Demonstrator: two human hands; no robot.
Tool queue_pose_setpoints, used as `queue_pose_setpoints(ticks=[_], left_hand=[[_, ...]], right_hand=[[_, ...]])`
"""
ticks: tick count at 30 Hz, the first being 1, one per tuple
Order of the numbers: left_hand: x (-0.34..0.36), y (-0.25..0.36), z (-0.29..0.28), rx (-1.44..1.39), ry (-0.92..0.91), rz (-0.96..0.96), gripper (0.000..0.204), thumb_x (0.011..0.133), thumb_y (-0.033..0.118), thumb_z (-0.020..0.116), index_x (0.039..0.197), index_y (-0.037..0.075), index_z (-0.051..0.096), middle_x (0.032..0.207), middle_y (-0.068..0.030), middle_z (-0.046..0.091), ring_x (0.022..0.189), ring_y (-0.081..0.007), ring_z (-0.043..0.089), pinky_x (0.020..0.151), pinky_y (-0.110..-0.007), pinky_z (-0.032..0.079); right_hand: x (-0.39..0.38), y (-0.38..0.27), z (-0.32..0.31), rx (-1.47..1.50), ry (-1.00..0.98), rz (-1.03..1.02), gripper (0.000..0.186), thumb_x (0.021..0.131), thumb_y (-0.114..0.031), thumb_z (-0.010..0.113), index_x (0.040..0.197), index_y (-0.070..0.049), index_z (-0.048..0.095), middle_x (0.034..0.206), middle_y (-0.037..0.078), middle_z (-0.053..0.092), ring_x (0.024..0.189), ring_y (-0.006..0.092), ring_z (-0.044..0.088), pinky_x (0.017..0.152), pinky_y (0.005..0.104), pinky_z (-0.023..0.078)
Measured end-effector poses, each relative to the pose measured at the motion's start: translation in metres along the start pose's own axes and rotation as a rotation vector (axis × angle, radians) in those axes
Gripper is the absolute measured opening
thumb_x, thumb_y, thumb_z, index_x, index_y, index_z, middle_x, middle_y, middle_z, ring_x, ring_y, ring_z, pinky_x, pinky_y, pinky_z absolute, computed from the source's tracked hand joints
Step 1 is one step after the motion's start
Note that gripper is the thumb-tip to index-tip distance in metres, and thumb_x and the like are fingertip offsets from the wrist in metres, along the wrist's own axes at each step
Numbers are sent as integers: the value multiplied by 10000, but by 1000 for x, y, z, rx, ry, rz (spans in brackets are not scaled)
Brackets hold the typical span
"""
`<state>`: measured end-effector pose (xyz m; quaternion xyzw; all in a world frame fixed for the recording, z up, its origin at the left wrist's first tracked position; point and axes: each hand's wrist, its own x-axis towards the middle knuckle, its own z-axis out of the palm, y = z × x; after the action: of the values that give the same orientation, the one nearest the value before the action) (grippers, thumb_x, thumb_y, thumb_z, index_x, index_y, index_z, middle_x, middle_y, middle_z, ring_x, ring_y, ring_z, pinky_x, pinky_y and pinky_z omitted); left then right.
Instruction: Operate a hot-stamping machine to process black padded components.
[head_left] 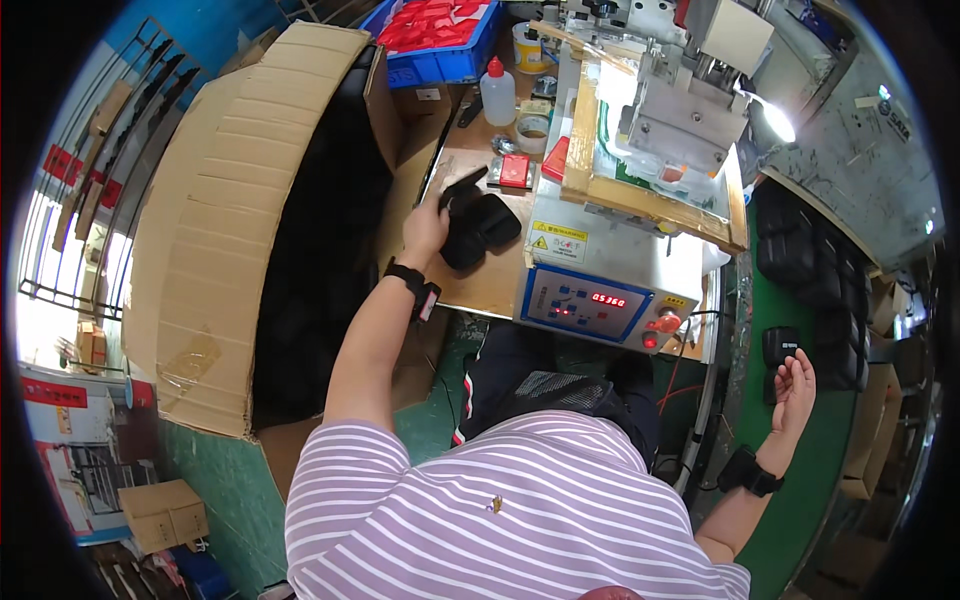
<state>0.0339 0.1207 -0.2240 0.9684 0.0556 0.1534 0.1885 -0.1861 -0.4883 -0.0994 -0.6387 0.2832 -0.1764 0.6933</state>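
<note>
At the left edge of the bench, my left hand [424,232] is closed on the edge of a black case [465,188], its fingers partly hidden behind it. More rounded black cases [490,222] lie against it on the wooden bench top [475,288]; where one ends and another begins is hard to tell. Out to the right, my right hand [795,392] is raised palm up with its fingers stretched and nothing in them. Its fingertips are close to a small black case [780,345] with a pale mark, on a green surface [750,425].
A printing machine [610,300] with a wood-framed screen [650,205] and lit panel stands ahead. A large cardboard box [215,220] of black items is at left. Stacked black cases [815,255] line the right. A red-capped bottle [497,95] and blue crate [440,65] are behind.
</note>
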Motion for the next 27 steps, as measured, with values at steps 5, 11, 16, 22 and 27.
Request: queue_pose_setpoints(ticks=[5, 11, 16, 22, 27], left_hand=[[8, -2, -36, -805, -3, -351, 315, 870, 267, 568, 1107, 60, 569, 834, -79, 629, 728, -136, 601, 577, -283, 479], [-9, -28, -13, -1216, -477, -530, 291, 908, 194, 500, 1143, 23, 516, 879, -49, 605, 704, -124, 572, 448, -249, 449], [-50, -91, 45, -474, -166, -246, 330, 844, 171, 521, 1102, -30, 564, 965, -145, 637, 912, -268, 606, 807, -306, 459], [-70, 2, 8, 2, -258, -33, 821, 719, 467, 660, 1311, -14, 359, 1319, -283, 354, 1241, -399, 330, 1023, -413, 296], [-78, 24, 8, 179, -363, -81, 1141, 567, 595, 730, 1385, -2, 204, 1416, -277, 178, 1331, -403, 148, 1065, -449, 225]], right_hand=[[11, -6, 20, -21, -47, -6, 238, 901, -114, 525, 1133, -66, 553, 902, 6, 620, 747, 61, 578, 646, 168, 473], [27, -34, 87, -174, -215, -106, 326, 879, -165, 544, 1181, -44, 530, 942, 26, 617, 774, 68, 567, 671, 186, 457], [50, -58, 166, -170, -399, -69, 305, 885, -196, 537, 1152, -50, 543, 910, 27, 629, 729, 73, 565, 618, 201, 444], [85, -57, 223, -137, -607, -244, 458, 828, -289, 621, 1186, -24, 518, 1051, 28, 589, 932, 112, 532, 761, 242, 443], [88, -64, 253, -729, -164, -884, 400, 793, -340, 585, 1048, -32, 591, 1038, 178, 609, 1017, 323, 555, 837, 366, 461]])
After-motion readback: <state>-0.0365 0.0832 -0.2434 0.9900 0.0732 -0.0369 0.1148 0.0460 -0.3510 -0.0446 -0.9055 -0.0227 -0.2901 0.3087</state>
